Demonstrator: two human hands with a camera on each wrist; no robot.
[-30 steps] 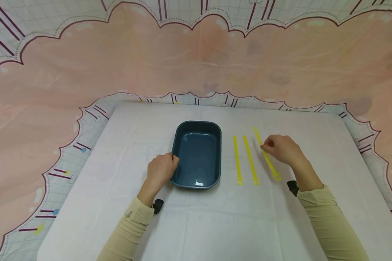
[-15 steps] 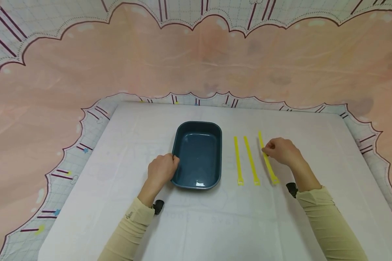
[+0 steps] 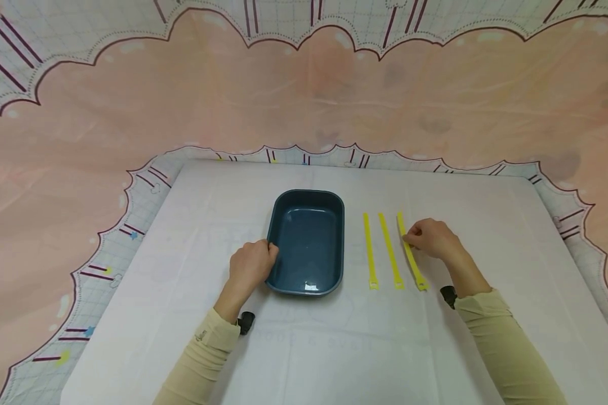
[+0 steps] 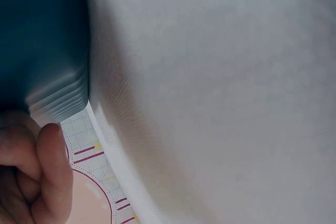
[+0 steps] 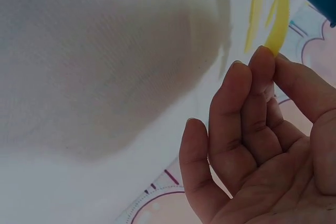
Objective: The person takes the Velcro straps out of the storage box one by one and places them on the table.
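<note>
right hand (image 3: 432, 238) pinches rightmost yellow strip (image 3: 410, 256); left hand (image 3: 250, 266) curled, steadying blue tray (image 3: 308, 241) at 9 o'clock; best lift strip level.

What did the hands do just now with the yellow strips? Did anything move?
The right hand pinches the rightmost yellow strip and has swung it leftward: it lay slanted and apart, and now it lies closer to the other two strips and nearly in line with them. The left hand stayed against the blue tray, which has not moved, nor have the other two strips.
</note>
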